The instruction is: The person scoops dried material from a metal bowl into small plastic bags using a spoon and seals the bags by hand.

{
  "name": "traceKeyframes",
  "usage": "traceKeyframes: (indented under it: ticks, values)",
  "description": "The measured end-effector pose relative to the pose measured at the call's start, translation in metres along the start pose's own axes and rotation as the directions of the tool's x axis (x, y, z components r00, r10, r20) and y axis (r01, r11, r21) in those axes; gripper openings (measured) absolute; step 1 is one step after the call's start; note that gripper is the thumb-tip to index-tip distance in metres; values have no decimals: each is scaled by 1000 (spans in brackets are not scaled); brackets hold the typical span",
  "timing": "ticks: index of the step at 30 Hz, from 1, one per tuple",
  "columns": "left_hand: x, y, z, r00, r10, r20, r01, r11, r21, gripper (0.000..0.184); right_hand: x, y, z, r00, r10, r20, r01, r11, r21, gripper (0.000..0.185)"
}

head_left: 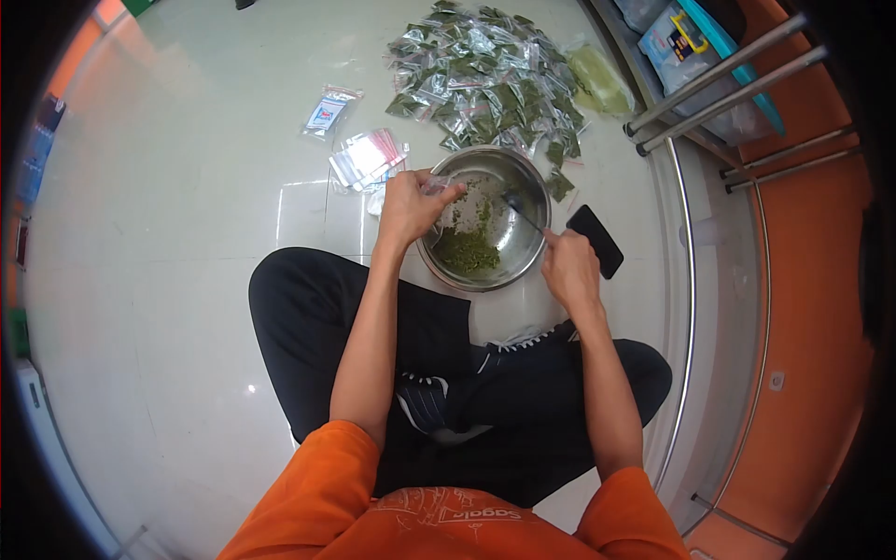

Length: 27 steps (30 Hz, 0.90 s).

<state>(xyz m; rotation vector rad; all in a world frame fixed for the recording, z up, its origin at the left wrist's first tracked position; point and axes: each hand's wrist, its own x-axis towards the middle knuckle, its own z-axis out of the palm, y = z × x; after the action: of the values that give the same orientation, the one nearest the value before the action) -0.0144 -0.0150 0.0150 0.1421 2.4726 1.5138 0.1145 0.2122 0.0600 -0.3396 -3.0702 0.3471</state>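
A steel mixing bowl (520, 273) rests on the floor in front of my crossed legs. Inside it lies a heap of chopped or crushed green leafy material (469, 252), with bits spread up the bowl's wall. My left hand (411, 207) is at the bowl's left rim, its fingers closed on a small clear plastic bag (437, 186); the bag's contents cannot be made out. My right hand (571, 269), at the right rim, grips the handle of a spoon (528, 217). The spoon's head is inside the bowl, above the green material.
Beyond the bowl is a large pile of small zip bags (495, 79) filled with green material. A bigger greenish bag (600, 79) lies beside it. Unused zip bags (369, 159) and a bag pack (327, 114) sit left. A black phone (597, 243) and metal rack (689, 280) are right.
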Motion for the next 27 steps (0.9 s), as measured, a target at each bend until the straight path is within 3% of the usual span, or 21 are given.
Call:
traceKeyframes:
  ticks: [1,3,5,8,11,12,13,15,17,19,20,24,26,27]
  values:
    - [1,4,-1,1000,-8,7,8,1000,8,42,-3,2,6,1000,15,-5,-15,1000,6,28]
    - [1,2,0,1000,2,6,-2,1000,-6,42,-9,3,12,968,-107,228,83,990,115,29]
    - [4,-2,2,1000,2,4,-1,1000,-15,42,-10,8,10,971,-117,210,73,976,206,31]
    - [2,-4,4,1000,19,-22,-20,998,-64,41,8,20,8,999,10,-38,-3,981,192,29]
    - [2,2,5,1000,-5,4,5,999,-40,40,24,30,54,993,-33,-109,60,966,253,29]
    - [1,2,6,1000,-16,0,16,999,-41,39,22,22,56,995,-94,28,84,968,237,30]
    - [1,2,6,1000,-27,-5,27,999,-40,38,19,21,53,996,-84,23,76,966,248,30]
    - [3,-2,6,1000,-11,-12,11,999,-31,38,14,15,49,912,-306,273,244,940,239,34]
    - [5,-7,7,1000,-3,-25,3,999,-34,38,15,16,46,928,-279,245,204,935,291,35]
    - [2,1,8,1000,11,-8,-11,999,-47,38,23,15,40,980,-197,32,180,941,286,35]
    - [1,4,10,1000,8,-6,-8,999,-47,38,25,10,39,982,-189,16,177,944,277,37]
    - [1,1,10,1000,9,3,-9,999,-37,38,22,17,61,939,-335,78,298,905,305,38]
    - [3,0,8,1000,17,-21,-18,998,-55,37,16,26,44,882,-387,267,348,920,183,32]
    - [2,2,8,1000,12,-14,-13,999,-43,37,17,25,36,880,-391,269,353,918,180,32]
